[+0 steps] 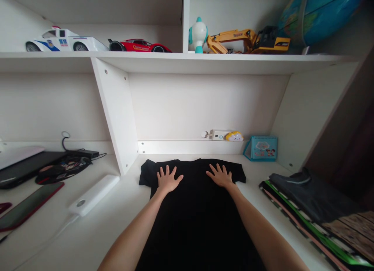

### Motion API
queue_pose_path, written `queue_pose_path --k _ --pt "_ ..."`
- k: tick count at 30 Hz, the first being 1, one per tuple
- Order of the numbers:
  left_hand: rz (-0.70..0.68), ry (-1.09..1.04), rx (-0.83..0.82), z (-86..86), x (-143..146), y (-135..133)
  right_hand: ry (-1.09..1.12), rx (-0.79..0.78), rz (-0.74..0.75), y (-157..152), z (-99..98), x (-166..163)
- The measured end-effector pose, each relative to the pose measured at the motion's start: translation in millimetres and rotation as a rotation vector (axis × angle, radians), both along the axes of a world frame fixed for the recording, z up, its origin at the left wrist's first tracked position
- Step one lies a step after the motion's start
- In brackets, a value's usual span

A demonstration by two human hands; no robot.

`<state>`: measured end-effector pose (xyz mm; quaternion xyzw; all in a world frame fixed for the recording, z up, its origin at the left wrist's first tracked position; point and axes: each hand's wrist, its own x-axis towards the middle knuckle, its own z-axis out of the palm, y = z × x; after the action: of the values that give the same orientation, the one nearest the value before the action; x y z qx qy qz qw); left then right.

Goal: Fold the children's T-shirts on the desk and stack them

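A plain black fabric T-shirt [198, 220] lies spread flat on a white desk [117, 212], with its neckline and short sleeves at the far end. The person's left hand [168, 181] lies palm down on the shirt near its left-hand sleeve, and the right hand [221, 177] lies palm down near the other sleeve; the fingers of both are spread wide. Left of the shirt is a long white plastic block [95, 195] with a round grey button and a cable. Right of the shirt is a stack of folded, multicoloured clothes [315, 208]; just beyond its right-hand sleeve stands a small blue cartoon calendar [261, 148]. Above the shirt, a white shelf [163, 57] holds toy vehicles, including a yellow excavator [248, 43].
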<state>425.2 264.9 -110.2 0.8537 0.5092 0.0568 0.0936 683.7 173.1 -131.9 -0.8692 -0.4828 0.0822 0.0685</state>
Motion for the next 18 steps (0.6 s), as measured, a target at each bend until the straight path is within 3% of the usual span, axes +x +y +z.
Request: queue_pose_path --k 12,15,18 --pt "-0.115 -0.077 0.034 -2.1 -2 3 -0.05 0.148 0.029 10 -11.0 18" --pt "-0.203 -0.107 -0.028 4.2 -10 -7 -0.056 0.192 0.061 5 -10.7 19" --pt "-0.285 -0.189 -0.081 21.0 -36 -15 -0.071 0.254 0.093 -4 -6.8 16"
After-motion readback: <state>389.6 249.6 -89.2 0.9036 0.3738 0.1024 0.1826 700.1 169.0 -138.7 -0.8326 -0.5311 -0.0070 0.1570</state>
